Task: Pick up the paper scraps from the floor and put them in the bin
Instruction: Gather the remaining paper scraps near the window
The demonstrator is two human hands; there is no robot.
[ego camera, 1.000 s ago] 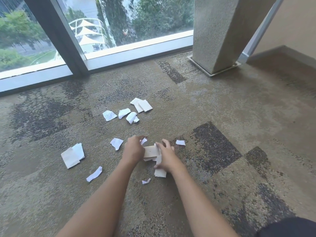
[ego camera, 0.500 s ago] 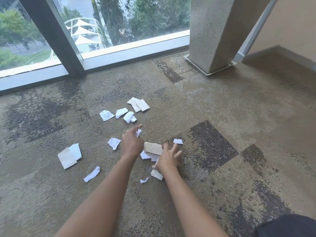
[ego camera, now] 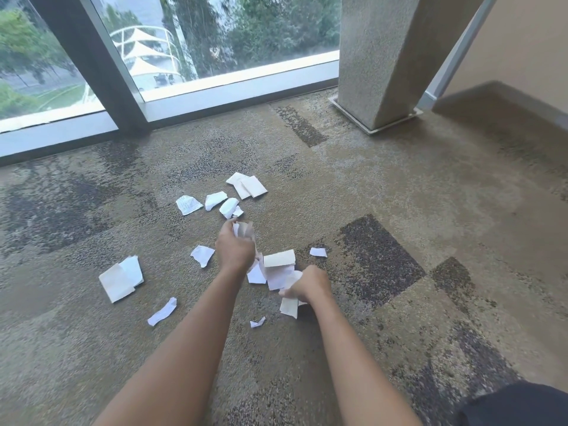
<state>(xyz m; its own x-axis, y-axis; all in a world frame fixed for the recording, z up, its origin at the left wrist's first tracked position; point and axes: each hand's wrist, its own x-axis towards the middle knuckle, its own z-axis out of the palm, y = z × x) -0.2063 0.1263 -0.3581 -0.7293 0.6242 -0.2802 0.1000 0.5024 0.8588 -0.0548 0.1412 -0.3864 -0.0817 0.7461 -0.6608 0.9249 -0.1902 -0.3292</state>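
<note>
While both hands work low over the carpet, this is how things lie:

Step in hand: gathering, by my reading; no bin shows anywhere in the head view, so the dropping-in part looks some way off.

Left hand (ego camera: 234, 248): its grip is curled round a crumpled scrap (ego camera: 243, 229), held just clear of the floor (ego camera: 399, 186).

Right hand (ego camera: 309, 285): its grip is closed on a bunch of papers (ego camera: 289, 305), one piece hanging below the fist.

Between the hands: a loose pile (ego camera: 278, 267) of overlapping pieces lying on the carpet, touching or just beside both hands.

Farther scraps: a cluster (ego camera: 221, 201) near the window (ego camera: 215, 41); a folded sheet (ego camera: 120, 278) and a thin strip (ego camera: 162, 311) off to the left; a tiny bit (ego camera: 257, 322) near the forearms; one small piece (ego camera: 318, 252) to the right of the pile.

Progress: early, I judge, since most of the paper is on the floor.

Next move calls for: scooping up the middle pile without letting the held pieces slip, then reaching for the outliers; thin paper on carpet pile probably needs a pinch at an edge.
</note>
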